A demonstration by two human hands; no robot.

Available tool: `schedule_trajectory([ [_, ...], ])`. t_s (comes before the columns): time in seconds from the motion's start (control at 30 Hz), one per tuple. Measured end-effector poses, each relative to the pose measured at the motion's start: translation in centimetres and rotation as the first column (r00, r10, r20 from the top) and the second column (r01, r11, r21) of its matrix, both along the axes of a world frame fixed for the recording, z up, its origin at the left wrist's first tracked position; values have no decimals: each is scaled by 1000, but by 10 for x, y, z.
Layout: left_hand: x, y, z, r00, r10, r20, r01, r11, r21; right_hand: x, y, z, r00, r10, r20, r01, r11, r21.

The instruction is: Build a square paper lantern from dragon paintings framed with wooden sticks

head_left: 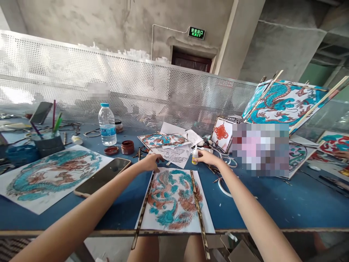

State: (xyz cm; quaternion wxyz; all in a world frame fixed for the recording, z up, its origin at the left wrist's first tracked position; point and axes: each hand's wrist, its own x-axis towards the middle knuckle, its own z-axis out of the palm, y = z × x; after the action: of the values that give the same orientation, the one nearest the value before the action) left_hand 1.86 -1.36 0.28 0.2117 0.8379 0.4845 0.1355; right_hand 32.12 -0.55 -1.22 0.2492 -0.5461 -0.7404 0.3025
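A sheet painted with a teal and brown round design lies before me at the table's front edge. Two dark mottled thin strips run lengthwise over it, a left strip and a right strip, their near ends jutting past the edge. My left hand is at the left strip's far end, fingers apart and pointing down; whether it presses the strip or the paper I cannot tell. Beyond the sheet, my right hand is closed around a small white glue bottle with a yellow label, nozzle up.
Left are a painted dragon sheet, a phone, a water bottle and an open brown paint jar. Printed papers lie behind my hands. A framed red knot picture and large dragon panel stand right.
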Motion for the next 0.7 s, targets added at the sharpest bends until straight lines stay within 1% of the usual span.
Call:
schedule_trajectory([
  [0.1, 0, 3, -1, 1000, 6, -10, -6, 1000, 2, -6, 3, 11, 998, -67, -6, 67, 997, 23],
  [0.17, 1, 4, -3, 999, 32, 16, -32, 999, -36, -17, 2, 22, 993, -120, 16, 119, 992, 36],
  [0.23, 0, 5, -4, 995, 64, 74, -57, 993, -101, -34, 0, 32, 986, -154, 65, 148, 985, 88],
  [0.27, 0, 5, -5, 991, 81, 105, -67, 989, -132, -45, -3, 35, 981, -166, 96, 152, 979, 138],
  [0.33, 0, 4, -6, 981, 118, 154, -90, 980, -179, -65, -8, 38, 967, -185, 175, 131, 951, 281],
  [0.4, -1, 4, -7, 971, 149, 187, -106, 969, -221, -81, -12, 34, 966, -190, 177, 104, 908, 405],
  [0.43, 0, 4, -7, 963, 170, 207, -120, 965, -232, -86, -13, 31, 971, -183, 152, 97, 888, 449],
  [0.47, 0, 4, -8, 954, 188, 232, -137, 966, -221, -90, -14, 28, 978, -172, 116, 95, 869, 485],
  [0.5, 1, 5, -8, 944, 201, 260, -158, 971, -178, -91, -15, 25, 984, -158, 78, 97, 854, 511],
  [0.53, 3, 5, -8, 936, 195, 293, -172, 980, -104, -92, -15, 22, 989, -143, 41, 100, 845, 525],
  [0.57, 4, 4, -7, 930, 164, 330, -169, 986, -13, -92, -15, 20, 993, -121, 2, 102, 845, 525],
  [0.63, 8, 2, -6, 920, 26, 392, -87, 986, 139, -92, -16, 19, 995, -52, -82, 86, 865, 494],
  [0.67, 11, -1, -5, 907, -48, 418, -25, 986, 168, -93, -17, 19, 992, -3, -129, 63, 884, 463],
  [0.7, 13, -3, -4, 887, -106, 449, 32, 985, 169, -94, -18, 19, 982, 50, -182, 33, 905, 424],
])
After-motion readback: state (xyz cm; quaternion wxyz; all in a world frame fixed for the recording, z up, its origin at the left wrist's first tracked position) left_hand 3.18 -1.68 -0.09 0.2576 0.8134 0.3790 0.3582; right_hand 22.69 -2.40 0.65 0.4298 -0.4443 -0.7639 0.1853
